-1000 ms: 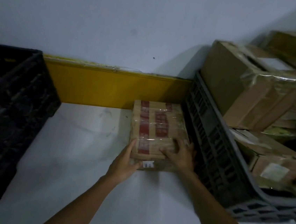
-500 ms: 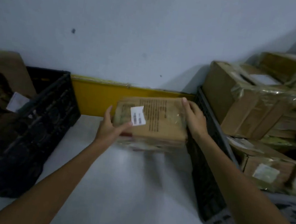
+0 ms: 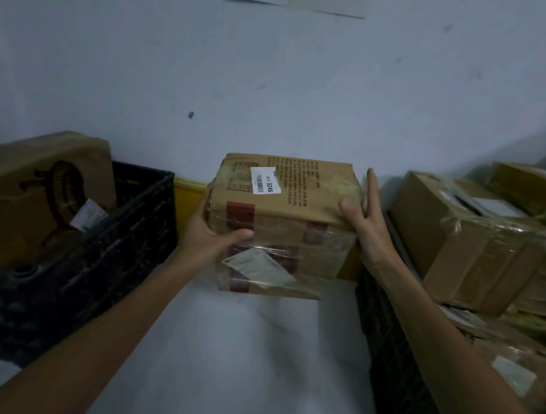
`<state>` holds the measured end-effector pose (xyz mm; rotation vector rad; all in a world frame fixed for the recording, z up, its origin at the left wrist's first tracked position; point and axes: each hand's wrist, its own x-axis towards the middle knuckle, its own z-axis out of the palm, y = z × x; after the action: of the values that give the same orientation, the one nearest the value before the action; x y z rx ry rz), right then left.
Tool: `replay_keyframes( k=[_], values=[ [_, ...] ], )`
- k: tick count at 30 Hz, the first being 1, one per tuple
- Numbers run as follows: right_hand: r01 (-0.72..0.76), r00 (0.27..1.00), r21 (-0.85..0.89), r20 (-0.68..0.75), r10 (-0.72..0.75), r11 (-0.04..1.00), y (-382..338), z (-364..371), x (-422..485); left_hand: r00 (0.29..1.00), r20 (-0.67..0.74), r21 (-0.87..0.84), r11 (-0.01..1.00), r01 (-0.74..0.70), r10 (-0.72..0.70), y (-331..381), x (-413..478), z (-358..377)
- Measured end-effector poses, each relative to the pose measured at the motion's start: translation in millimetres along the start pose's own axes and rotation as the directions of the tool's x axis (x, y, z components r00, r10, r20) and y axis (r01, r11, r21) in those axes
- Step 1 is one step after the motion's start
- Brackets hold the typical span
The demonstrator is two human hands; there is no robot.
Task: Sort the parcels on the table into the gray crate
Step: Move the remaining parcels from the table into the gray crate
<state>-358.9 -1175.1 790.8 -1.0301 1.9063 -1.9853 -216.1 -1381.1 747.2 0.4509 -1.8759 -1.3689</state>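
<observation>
Parcel [image 3: 283,221] hangs above the tabletop [image 3: 232,354]: left hand [image 3: 208,233] wraps its 9 o'clock edge, right hand [image 3: 362,226] presses straight fingers [image 3: 372,197] flat at 3 o'clock. Mid-carry; next, swing it toward the gray crate [image 3: 395,347] at 3 o'clock.

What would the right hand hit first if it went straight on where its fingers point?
Probably the wall: the right hand lies flat on the parcel side, fingers aimed up past it, nothing visible between; depth unclear.

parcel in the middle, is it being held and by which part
The taped parcel is held between both hands: the left hand grips its left edge, thumb across the front; the right hand presses flat against its right side, thumb on the front.
</observation>
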Motion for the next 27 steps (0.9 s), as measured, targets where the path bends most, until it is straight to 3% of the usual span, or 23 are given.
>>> replay_keyframes(
  k=[3, 7, 11, 15, 19, 22, 27],
  values=[
    [0.035, 0.998, -0.052, 0.059, -0.031, 0.998, -3, 6, 2, 0.998, -0.053, 0.036, 0.999, -0.015, 0.016, -2, -2, -6],
    [0.085, 0.988, -0.178, 0.143, -0.059, 0.98, -4, 22, 7, 0.988, -0.071, -0.02, 0.99, 0.138, -0.139, -5, 2, -17],
    [0.134, 0.988, -0.348, 0.124, -0.096, 0.928, -2, 41, 17, 0.976, -0.011, -0.045, 0.975, 0.217, -0.218, -9, 3, -36],
    [0.118, 0.988, -0.333, 0.137, -0.075, 0.935, -7, 55, 33, 0.99, 0.043, -0.025, 0.99, 0.136, -0.135, -3, 10, -62],
    [0.109, 0.985, -0.175, 0.152, -0.083, 0.979, -19, 77, 54, 0.996, 0.078, 0.011, 0.999, 0.046, -0.047, 0, 16, -80],
    [0.124, 0.964, -0.106, 0.249, -0.095, 0.987, -41, 99, 79, 1.0, 0.004, 0.005, 1.0, -0.017, 0.017, 4, 25, -101],
    [0.247, 0.906, -0.214, 0.398, -0.146, 0.945, -80, 150, 129, 0.984, -0.144, 0.07, 0.993, -0.1, 0.109, 23, 48, -158]
  ],
)
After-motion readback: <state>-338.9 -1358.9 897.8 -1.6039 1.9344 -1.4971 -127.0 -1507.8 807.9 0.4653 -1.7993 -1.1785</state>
